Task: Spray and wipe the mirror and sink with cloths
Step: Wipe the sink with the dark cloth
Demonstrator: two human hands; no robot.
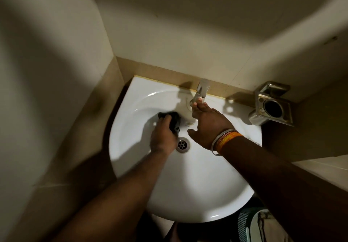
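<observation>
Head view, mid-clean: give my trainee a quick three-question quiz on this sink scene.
1. True or false: the left hand grips a dark cloth inside the sink.
2. Where do the right hand fingertips reach? A) the drain B) the tap C) the wall holder
3. Fill in: the drain lies between the two ____.

Key:
1. True.
2. B, the tap; whether they touch it is unclear.
3. Hands.
</observation>
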